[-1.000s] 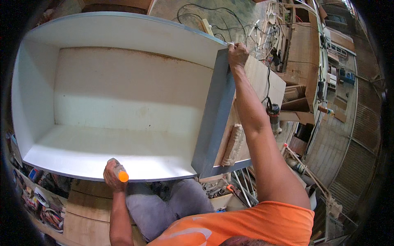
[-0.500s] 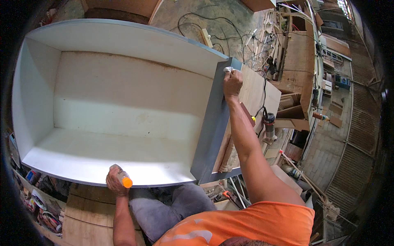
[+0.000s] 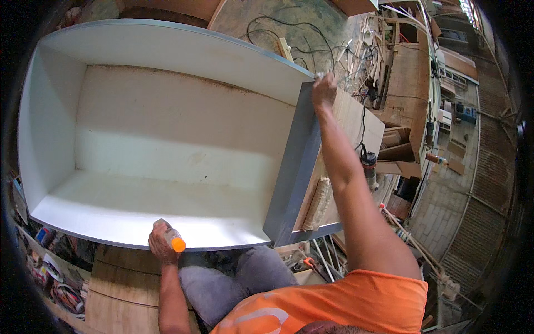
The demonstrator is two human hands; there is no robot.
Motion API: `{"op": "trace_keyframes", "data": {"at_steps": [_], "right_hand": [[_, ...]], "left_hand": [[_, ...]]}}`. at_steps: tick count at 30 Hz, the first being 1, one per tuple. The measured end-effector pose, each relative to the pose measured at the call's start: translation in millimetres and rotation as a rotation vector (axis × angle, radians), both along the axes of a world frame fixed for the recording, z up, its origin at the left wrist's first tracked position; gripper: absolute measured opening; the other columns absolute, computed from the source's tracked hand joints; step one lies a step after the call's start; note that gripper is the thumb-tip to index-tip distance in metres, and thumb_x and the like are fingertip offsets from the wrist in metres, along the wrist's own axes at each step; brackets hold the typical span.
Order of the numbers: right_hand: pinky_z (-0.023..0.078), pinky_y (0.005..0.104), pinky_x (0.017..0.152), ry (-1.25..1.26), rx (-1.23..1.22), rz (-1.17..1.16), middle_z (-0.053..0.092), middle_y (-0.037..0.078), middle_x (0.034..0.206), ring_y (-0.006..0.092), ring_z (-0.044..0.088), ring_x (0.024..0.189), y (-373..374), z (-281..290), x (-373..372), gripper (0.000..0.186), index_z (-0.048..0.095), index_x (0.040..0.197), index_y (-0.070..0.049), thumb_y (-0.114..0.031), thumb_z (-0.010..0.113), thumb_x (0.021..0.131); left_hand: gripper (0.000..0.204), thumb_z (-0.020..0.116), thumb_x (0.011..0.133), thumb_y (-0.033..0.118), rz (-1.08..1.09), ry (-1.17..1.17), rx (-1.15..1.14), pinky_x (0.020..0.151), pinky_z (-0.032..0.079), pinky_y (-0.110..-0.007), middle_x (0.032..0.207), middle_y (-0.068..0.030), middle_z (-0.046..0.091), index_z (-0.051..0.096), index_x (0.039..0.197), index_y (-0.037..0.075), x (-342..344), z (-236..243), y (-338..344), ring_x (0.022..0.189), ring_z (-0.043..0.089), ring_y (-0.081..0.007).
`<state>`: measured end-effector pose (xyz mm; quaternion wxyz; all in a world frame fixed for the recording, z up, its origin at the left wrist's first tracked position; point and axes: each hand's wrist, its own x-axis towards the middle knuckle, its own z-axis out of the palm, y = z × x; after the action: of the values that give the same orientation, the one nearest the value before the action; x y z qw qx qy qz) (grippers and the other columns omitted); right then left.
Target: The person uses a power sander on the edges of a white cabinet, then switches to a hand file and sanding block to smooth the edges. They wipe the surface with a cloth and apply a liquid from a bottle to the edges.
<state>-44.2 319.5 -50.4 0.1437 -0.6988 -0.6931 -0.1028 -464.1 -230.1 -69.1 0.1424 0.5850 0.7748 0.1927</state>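
Observation:
A large open cabinet box (image 3: 183,119), white inside with grey edges, lies in front of me. Across its right end runs a grey panel (image 3: 296,158). My right hand (image 3: 324,94) is at the far end of this panel, closed on a small white cloth (image 3: 319,76) that is mostly covered by the fingers. Down at the near edge of the box, my left hand (image 3: 160,245) is wrapped round a clear plastic bottle (image 3: 171,232) with an orange cap, which is tilted toward me.
Beyond the grey panel lies a pale wooden board (image 3: 364,119), with a rough wood strip (image 3: 318,205) nearer me. A corded power tool (image 3: 369,162) stands at its right. Black cables (image 3: 311,30) trail over the floor, and wood scraps (image 3: 361,55) are piled at the far right.
My right hand has moved farther away and slightly right, with the cloth, to the far corner of the grey panel. My left hand still grips the bottle; the view has shifted slightly.

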Motion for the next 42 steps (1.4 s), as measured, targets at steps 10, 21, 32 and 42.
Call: {"op": "trace_keyframes", "data": {"at_steps": [10, 21, 32, 42], "right_hand": [[0.052, 0.0518, 0.077, -0.035, -0.079, -0.032, 0.058, 0.024, 0.103, 0.0437, 0.062, 0.096, -2.6, -12.4, 3.0, 0.026, 0.050, 0.106, -0.004, -0.012, 0.066, 0.087], [0.049, 0.0516, 0.082, -0.006, -0.103, -0.028, 0.060, 0.026, 0.109, 0.0463, 0.060, 0.099, -4.2, -10.2, 1.3, 0.027, 0.051, 0.107, -0.003, -0.013, 0.063, 0.085], [0.052, 0.0522, 0.077, -0.024, -0.061, 0.040, 0.061, 0.022, 0.103, 0.0448, 0.063, 0.095, -22.5, -5.5, -1.1, 0.024, 0.055, 0.102, -0.003, -0.015, 0.067, 0.084], [0.049, 0.0534, 0.075, 0.050, -0.063, 0.034, 0.062, 0.025, 0.091, 0.0460, 0.062, 0.089, -42.3, -10.5, 8.6, 0.017, 0.056, 0.099, -0.003, -0.009, 0.063, 0.085]], "left_hand": [[0.045, 0.073, 0.076, 0.017, 0.019, -0.044, -0.004, 0.093, 0.048, -0.050, 0.112, -0.0080, 0.063, 0.051, 0.115, 0.011, -2.9, 5.4, 1.3, 0.111, 0.062, -0.0340], [0.044, 0.075, 0.076, 0.021, 0.079, -0.009, -0.010, 0.096, 0.045, -0.051, 0.114, -0.0072, 0.063, 0.053, 0.112, 0.013, 2.0, -6.5, -10.1, 0.114, 0.061, -0.0330], [0.040, 0.075, 0.076, 0.019, 0.073, -0.031, 0.034, 0.096, 0.046, -0.051, 0.113, -0.0071, 0.063, 0.053, 0.109, 0.012, 0.4, -12.1, -12.0, 0.114, 0.061, -0.0326], [0.041, 0.074, 0.077, 0.017, 0.039, -0.001, 0.013, 0.095, 0.047, -0.052, 0.111, -0.0074, 0.063, 0.052, 0.111, 0.011, 1.9, -3.2, -6.3, 0.112, 0.062, -0.0335]]}}
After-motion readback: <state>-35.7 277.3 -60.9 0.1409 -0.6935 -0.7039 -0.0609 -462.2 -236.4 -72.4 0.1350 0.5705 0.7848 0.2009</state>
